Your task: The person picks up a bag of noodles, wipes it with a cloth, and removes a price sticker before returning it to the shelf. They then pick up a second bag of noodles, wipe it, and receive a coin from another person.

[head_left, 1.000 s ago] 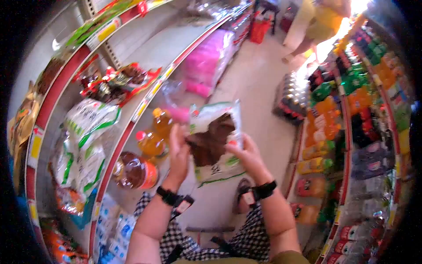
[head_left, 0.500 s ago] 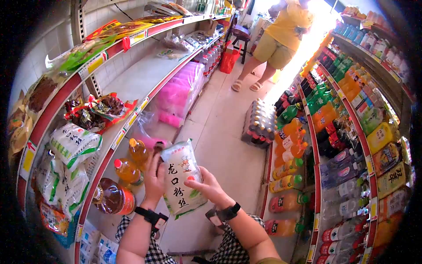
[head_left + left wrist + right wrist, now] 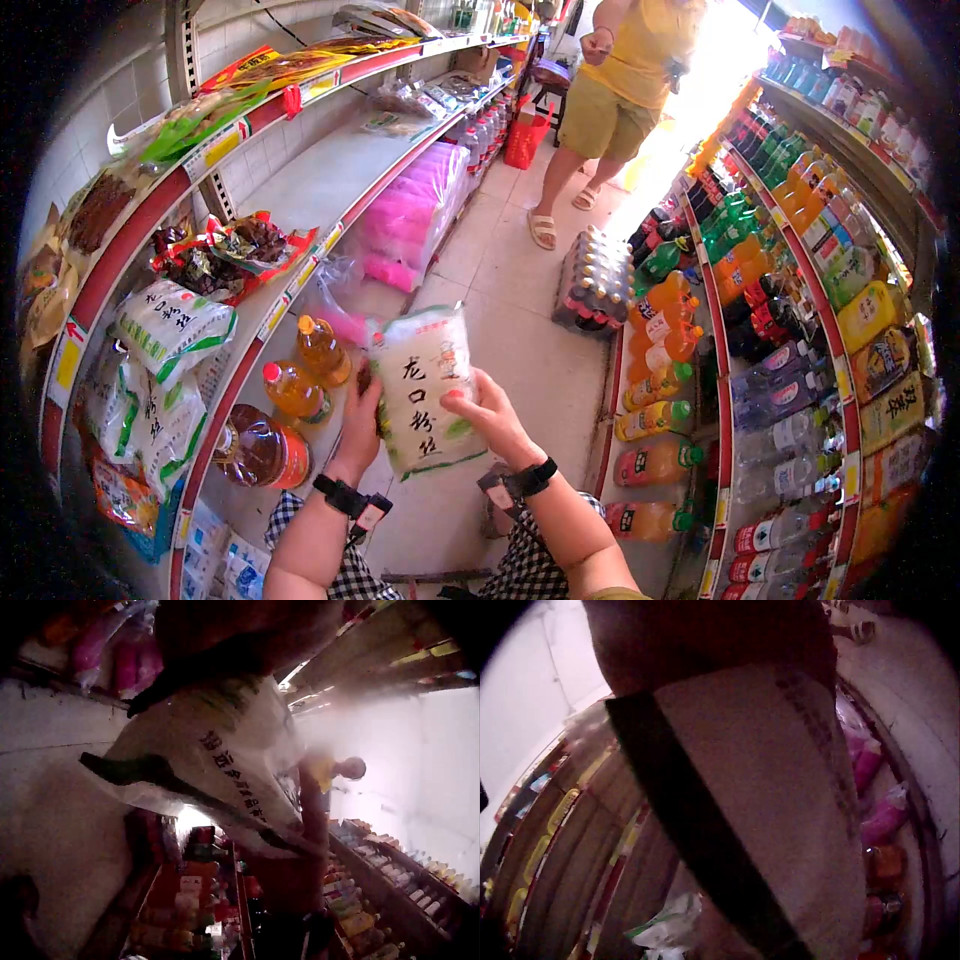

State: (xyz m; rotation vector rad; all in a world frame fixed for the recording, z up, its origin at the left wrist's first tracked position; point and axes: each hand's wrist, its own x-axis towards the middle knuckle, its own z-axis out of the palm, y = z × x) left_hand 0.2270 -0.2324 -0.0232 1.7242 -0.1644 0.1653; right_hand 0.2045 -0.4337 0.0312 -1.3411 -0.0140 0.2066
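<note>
In the middle of the head view, a white bag of Longkou vermicelli (image 3: pixel 425 400), with black writing on the front, up above the floor (image 3: pixel 500 245) and in between two hands. At the bag's right edge, a right hand (image 3: pixel 492 425), pinching the bag, thumb on the front. At the bag's left edge, a left hand (image 3: pixel 357 425), touching the side; cannot tell about the grip, fingers partly hidden by the bag and very dark in the left wrist view.

Left of the left hand, two yellow bottles (image 3: pixel 296 392) and a big brown bottle (image 3: pixel 262 448) with an orange label. At the far left, on a white shelf (image 3: pixel 315 185), more white bags (image 3: pixel 172 325) in a heap, and shiny red packets (image 3: pixel 240 250) just above. Near the top, a person (image 3: pixel 640 50) in a yellow top, shorts and sandals. Lower down, on the floor, a wrapped pack of dark bottles (image 3: pixel 592 280). Along the right side, lots of drink bottles (image 3: pixel 655 465) in rows.
</note>
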